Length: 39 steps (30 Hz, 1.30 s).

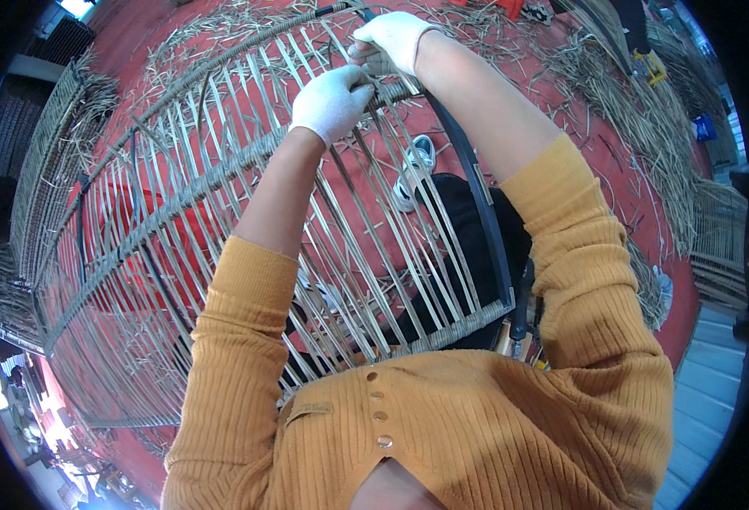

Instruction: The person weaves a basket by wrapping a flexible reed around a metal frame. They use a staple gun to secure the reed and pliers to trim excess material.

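Observation:
A large curved rack-like panel (237, 161) of pale wicker rods lies across my lap and knees. Its rods run between a dark metal frame (466, 153) and thick bands wrapped in strands. My left hand (332, 104), in a white knit glove, is closed at the end of the middle wrapped band (247, 155); its fingertips are mostly hidden. Beyond it and to the right, my right hand (391, 44), gloved too, has its fingers curled in above the rods beside the frame's far corner. What it grips there is too small to make out.
Loose straw-like strands (493, 51) litter the red floor (124, 34). Bundles of long strands (638, 144) lie to the right, and stacked woven panels (47, 178) stand at the left. A shoe (421, 153) shows below the rods. A dark-handled tool (520, 319) is near my lap.

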### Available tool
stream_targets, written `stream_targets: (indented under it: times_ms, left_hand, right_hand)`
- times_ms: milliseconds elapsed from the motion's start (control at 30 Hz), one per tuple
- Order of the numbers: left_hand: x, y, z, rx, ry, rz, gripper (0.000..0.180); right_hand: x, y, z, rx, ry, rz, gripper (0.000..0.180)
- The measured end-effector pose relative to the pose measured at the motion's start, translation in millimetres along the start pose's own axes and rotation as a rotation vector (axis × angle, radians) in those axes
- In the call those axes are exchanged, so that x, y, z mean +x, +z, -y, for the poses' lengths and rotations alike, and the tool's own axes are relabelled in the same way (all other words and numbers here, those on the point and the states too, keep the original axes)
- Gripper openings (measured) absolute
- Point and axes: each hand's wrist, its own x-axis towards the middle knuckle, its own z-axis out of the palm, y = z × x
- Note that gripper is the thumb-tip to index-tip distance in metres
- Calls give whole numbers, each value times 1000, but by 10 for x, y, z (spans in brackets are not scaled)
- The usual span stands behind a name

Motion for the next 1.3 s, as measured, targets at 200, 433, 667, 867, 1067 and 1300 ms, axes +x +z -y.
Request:
stream_targets:
  times_ms: [200, 433, 667, 867, 1067, 1300]
  left_hand:
    - [-30, 45, 9, 21, 20, -63, 30]
    - [-47, 72, -4, -132, 27, -138, 26]
    - [-114, 98, -221, 21, -69, -108, 31]
    - [285, 17, -37, -186, -94, 295, 40]
    - [539, 14, 214, -415, -205, 585, 40]
    - [246, -13, -88, 81, 116, 324, 49]
  right_hand:
    - [78, 45, -77, 121, 54, -90, 17]
    - [99, 17, -56, -331, 27, -120, 18]
    - [-203, 147, -54, 190, 0, -217, 33]
    - [-1721, 188, -112, -1333, -416, -583, 27]
    - [-1612, 390, -459, -1592, -507, -533, 25]
    - [-1014, 68, 93, -632, -163, -84, 22]
